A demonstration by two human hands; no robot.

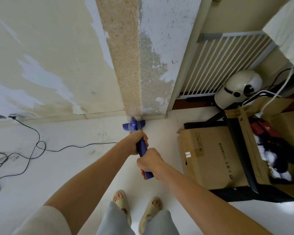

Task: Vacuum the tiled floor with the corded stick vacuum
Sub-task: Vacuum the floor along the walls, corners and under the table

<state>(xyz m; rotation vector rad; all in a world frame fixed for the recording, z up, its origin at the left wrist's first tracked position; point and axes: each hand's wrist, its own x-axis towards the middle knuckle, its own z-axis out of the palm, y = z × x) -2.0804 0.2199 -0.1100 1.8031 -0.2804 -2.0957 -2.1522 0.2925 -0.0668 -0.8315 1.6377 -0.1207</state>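
At wall base: vacuum (pixel 134 125) head, apparently touching skirting; both hands' fingers (pixel 145 139) wrapped round handle.

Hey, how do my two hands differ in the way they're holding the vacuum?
The left hand grips the blue vacuum further down, nearer the floor head; the right hand grips the top end, closer to the body. The left arm reaches further out than the right. Both curl round the handle.

A pale tiled floor (pixel 61 168) is seen, on which a black cord (pixel 33 148) is looped at left, a purple vacuum head (pixel 134 126) is set against the skirting, and cardboard boxes (pixel 209 155) are stood at right.
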